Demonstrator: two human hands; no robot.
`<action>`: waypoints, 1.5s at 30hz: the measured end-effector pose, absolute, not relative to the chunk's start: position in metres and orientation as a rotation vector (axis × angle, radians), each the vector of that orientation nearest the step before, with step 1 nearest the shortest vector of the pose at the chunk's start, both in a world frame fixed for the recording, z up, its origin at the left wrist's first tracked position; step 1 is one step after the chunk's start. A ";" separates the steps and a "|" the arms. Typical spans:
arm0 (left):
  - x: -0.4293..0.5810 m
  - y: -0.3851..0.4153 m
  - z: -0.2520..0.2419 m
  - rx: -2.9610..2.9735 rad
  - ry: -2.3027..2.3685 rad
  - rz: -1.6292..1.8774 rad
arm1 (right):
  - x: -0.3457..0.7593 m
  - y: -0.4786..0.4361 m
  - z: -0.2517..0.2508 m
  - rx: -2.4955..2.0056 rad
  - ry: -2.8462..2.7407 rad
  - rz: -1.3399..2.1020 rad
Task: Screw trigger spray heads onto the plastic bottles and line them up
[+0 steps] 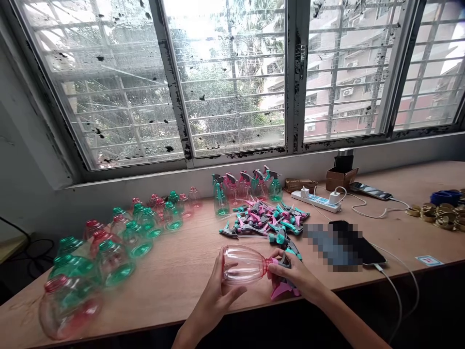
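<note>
A clear pink spray bottle (244,265) lies on its side in the air above the table's front edge, its neck pointing right. My left hand (218,293) is wrapped round its base end. With the fingers of my right hand (290,274) I grip a pink and grey trigger sprayer head (281,286) at the bottle's neck; whether it is threaded on cannot be seen. Behind my hands lies a heap of pink, teal and grey sprayer heads (265,218) with thin white tubes.
Open green and pink bottles, such as a green one (114,266), stand in rows at the left. Several bottles with sprayers (275,189) stand by the window wall. At the right are a power strip (316,199), a charging phone (363,247) and gold-coloured rings (441,215).
</note>
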State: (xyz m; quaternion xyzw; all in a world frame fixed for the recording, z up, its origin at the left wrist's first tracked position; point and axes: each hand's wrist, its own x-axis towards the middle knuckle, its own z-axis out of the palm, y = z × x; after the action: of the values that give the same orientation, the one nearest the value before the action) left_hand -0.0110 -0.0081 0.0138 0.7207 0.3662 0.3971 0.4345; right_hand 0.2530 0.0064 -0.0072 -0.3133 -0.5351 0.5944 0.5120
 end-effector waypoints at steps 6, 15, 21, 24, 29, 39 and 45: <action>-0.011 -0.007 0.014 1.822 0.907 0.995 | 0.253 0.006 -0.006 -0.764 -1.324 1.423; -0.013 -0.010 0.019 1.795 0.851 0.995 | 0.254 0.003 -0.002 -0.785 -1.358 1.451; -0.012 -0.011 0.022 1.771 0.868 0.977 | 0.254 0.001 0.001 -0.744 -1.373 1.461; -0.012 -0.011 0.022 1.788 0.894 0.974 | 0.255 0.001 0.000 -0.750 -1.376 1.465; -0.012 -0.008 0.015 1.825 0.897 1.014 | 0.254 0.002 -0.001 -0.762 -1.358 1.445; -0.013 -0.006 0.010 1.817 0.899 1.031 | 0.253 0.003 0.001 -0.768 -1.360 1.446; -0.012 -0.007 0.016 1.779 0.875 1.003 | 0.253 0.002 0.002 -0.769 -1.356 1.443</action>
State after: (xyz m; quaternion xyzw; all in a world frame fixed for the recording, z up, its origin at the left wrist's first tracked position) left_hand -0.0115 -0.0072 0.0158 0.7176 0.3530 0.4045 0.4437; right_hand 0.2528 0.0020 0.0017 -0.3163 -0.5575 0.5933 0.4869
